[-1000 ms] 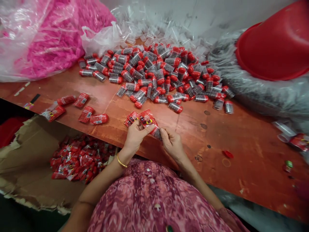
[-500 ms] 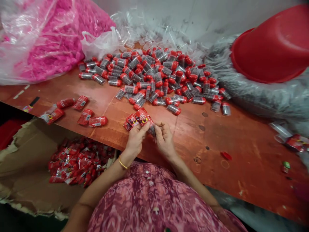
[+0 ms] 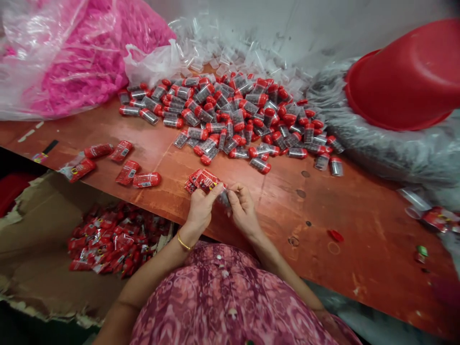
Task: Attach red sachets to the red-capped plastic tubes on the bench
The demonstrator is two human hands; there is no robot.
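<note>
Close in front of my body, my left hand [image 3: 201, 206] is closed on a red printed plastic packet [image 3: 214, 184], its thumb lying along the top. My right hand [image 3: 242, 203] pinches the clear edge of the same packet from the other side. More red packets [image 3: 194, 179] show just beyond my left fingers; whether they are held or lie on the table I cannot tell. Farther back spreads a heap of small clear tubes with red caps and dark contents [image 3: 223, 112]. Left of my hands several filled red packets [image 3: 146, 179] lie on the table.
A torn cardboard box [image 3: 39, 249] full of red packets stands below the table's left edge. Pink pieces fill a plastic bag [image 3: 97, 57] at back left. On the right, a red bucket [image 3: 406, 76] rests on a large plastic bag [image 3: 388, 148]. A red cap [image 3: 336, 235] lies on the table [image 3: 269, 215].
The packet between my hands has tipped lower and flatter, so less of its printed face shows. Both hands stay in nearly the same place. The view has shifted slightly.
</note>
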